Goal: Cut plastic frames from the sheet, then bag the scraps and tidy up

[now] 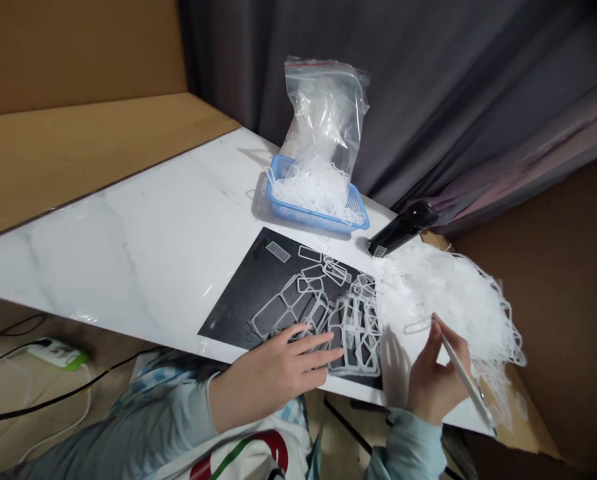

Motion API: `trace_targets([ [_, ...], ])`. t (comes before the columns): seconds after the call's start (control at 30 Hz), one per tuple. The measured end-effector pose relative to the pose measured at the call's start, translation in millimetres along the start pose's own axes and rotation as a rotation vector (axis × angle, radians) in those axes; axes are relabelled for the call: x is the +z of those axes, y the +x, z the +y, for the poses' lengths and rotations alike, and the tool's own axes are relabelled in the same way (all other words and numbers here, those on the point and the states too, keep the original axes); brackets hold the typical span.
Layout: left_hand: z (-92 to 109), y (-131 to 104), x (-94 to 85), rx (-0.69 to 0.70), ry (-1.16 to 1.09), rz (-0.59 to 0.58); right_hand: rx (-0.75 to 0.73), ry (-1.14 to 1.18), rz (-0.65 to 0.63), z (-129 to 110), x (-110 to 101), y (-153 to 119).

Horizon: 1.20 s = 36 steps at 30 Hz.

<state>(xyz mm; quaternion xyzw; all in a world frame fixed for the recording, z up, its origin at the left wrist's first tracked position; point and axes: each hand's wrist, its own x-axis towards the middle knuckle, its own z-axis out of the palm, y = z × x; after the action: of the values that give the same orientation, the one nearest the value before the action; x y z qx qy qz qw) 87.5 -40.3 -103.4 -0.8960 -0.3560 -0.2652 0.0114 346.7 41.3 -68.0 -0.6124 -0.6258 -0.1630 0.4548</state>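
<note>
My left hand (291, 360) lies palm down with its fingers spread over several thin, translucent white rectangular frames (291, 307). Under them is a black mat (243, 293) on the white table. In my right hand (438, 380), thumb and fingers pinch a slim white pen-like tool (461, 370), its far end slanting down to the right. A small white loop (418, 327) sits at those fingertips; whether it is held too I cannot tell. Beside this hand spreads a large heap of thin white frames (443, 293).
A blue basket (308, 215) at the back holds white pieces and a clear zip bag (328, 113). A black cylindrical object (403, 227) leans by the heap. Grey curtains (428, 87) hang behind the marble-patterned table (128, 207). A power strip (58, 353) and cables lie at lower left.
</note>
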Motion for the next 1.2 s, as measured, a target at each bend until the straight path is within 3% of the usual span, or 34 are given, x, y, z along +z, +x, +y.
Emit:
trace_targets([
  [0.07, 0, -1, 2.3, 0.007, -0.03, 0.017, 0.042, 0.077, -0.043, 0, -4, 0],
  [0.27, 2, -1, -1.8, -0.026, 0.015, -0.009, 0.205, 0.351, -0.43, -10, -27, -14],
  [0.5, 4, 2, -8.4, -0.038, 0.09, -0.061, -0.036, 0.574, -0.86, -18, -47, -49],
  [0.7, 5, 3, -6.7, -0.062, 0.099, -0.12, 0.025, 0.595, -0.839, -15, -43, -68],
  [0.97, 7, 10, -8.3, -0.063, 0.118, -0.14, 0.123, 0.547, -0.784, -10, -44, -75],
  [1.2, 6, 11, -5.2, -0.065, 0.135, -0.127, 0.04, 0.6, -0.836, -16, -44, -70],
])
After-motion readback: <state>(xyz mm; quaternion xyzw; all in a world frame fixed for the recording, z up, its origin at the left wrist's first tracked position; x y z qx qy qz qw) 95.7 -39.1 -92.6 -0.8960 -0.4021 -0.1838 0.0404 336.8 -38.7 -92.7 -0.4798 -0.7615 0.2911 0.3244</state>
